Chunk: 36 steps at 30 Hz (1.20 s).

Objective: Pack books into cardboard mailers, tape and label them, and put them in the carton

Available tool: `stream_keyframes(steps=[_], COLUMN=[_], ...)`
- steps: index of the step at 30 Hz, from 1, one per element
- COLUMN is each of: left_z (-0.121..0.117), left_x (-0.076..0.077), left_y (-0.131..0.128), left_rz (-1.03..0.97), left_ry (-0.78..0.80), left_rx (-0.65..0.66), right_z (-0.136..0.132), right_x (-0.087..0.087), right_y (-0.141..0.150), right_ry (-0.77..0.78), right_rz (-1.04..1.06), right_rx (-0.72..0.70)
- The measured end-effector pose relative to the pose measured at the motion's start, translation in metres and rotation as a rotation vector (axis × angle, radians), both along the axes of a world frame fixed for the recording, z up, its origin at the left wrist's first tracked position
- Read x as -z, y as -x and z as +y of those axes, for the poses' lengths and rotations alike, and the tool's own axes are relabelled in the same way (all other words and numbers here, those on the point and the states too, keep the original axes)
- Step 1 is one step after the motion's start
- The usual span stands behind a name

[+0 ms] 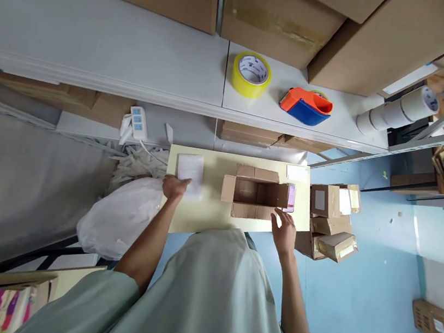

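Note:
On a cream-coloured table (209,217), an open cardboard box (252,212) stands with its flaps folded outward. My left hand (175,187) is at the lower left edge of some white paper (191,166), thumb over it and fingers curled at its side. Beside the box's lower right flap is my right hand (284,231), fingers apart and holding nothing; whether a fingertip touches the flap is hard to tell. A phone with a pink screen (291,198) lies partly under the right flap. Near the table's far right corner is a white slip (297,173).
Above the table, a grey shelf (157,64) carries yellow tape (251,75), an orange and blue tape dispenser (307,106), white label rolls (399,111) and large cartons. Several packed boxes (331,226) are stacked to the right. A white plastic bag (119,218) bulges at left, near a power strip (139,123).

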<state>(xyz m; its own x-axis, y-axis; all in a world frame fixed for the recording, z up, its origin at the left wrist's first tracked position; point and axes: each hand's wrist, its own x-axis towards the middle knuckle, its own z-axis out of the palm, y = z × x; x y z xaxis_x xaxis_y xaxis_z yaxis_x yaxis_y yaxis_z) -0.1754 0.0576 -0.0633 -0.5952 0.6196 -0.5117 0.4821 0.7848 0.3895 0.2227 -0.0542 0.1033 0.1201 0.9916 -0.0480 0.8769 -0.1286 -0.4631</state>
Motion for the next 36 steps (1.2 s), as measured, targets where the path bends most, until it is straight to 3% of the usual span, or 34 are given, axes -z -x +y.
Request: stream_keyframes(steps=[6,12,14,17,22,25,27,29,32,36], left_z=[0.004,-0.003,-0.005,-0.005,0.009,0.023,0.031,0.035,0.036,0.032], left_x=[-0.008,-0.039,-0.058,-0.098,-0.179,-0.209,-0.215,-0.21,-0.189,-0.156], left_y=[-0.003,-0.018,-0.025,-0.039,-0.084,-0.124,-0.15,-0.175,-0.202,-0.219], left_rz=[0.051,-0.045,-0.065,-0.13,-0.128,-0.105,-0.097,-0.081,-0.047,-0.037], left_ry=[-0.058,-0.169,-0.279,-0.461,-0.669,-0.678,-0.614,-0.514,-0.351,-0.163], left_rx=[0.139,0.129,0.109,0.162,0.47,0.692,0.832,0.94,1.033,1.098], right_z=[-0.006,0.016,0.026,0.039,0.056,0.06,0.06,0.06,0.059,0.06], right_x=[0.003,0.003,0.003,0.008,0.026,0.036,0.042,0.047,0.053,0.058], right_y=[-0.008,-0.022,-0.031,-0.048,-0.069,-0.074,-0.077,-0.079,-0.083,-0.088], right_ry=[0.022,-0.036,-0.048,-0.057,-0.031,0.027,0.072,0.104,0.113,0.102], right_rz=[0.021,0.019,0.02,0.019,0.059,0.138,0.18,0.21,0.249,0.305], right_rx=[0.036,-0.016,-0.012,0.019,-0.013,-0.037,-0.036,-0.031,-0.026,-0.032])
